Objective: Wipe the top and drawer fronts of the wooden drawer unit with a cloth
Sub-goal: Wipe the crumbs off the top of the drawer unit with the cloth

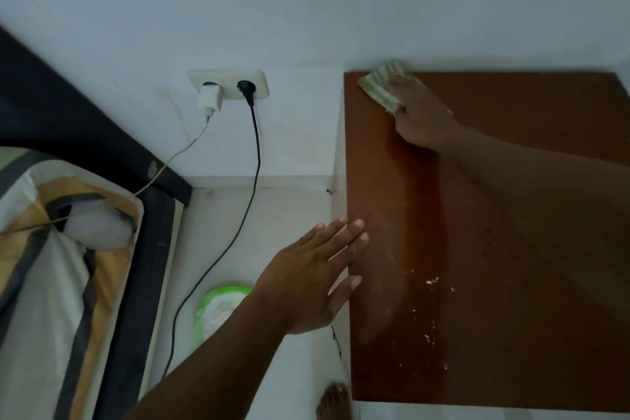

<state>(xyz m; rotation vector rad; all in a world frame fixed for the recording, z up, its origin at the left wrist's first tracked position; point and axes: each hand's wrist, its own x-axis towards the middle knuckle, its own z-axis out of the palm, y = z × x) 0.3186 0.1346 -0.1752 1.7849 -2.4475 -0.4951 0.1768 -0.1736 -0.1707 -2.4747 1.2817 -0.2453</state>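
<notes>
The brown wooden top of the drawer unit [511, 300] fills the right half of the view, seen from above. White crumbs and specks lie scattered on its near left part. My right hand [421, 113] presses a green-and-white striped cloth [381, 85] flat against the far left corner of the top, close to the wall. My left hand [313, 280] is spread with fingers apart, its fingertips resting on the left edge of the top. The drawer fronts are hidden from this angle.
A wall socket [228, 84] left of the unit holds a white charger and a black plug, their cables hanging to the floor. A bed with a dark frame [150, 249] stands at left. A green-rimmed white item [218, 310] lies on the floor. A bare foot [332, 402] shows below.
</notes>
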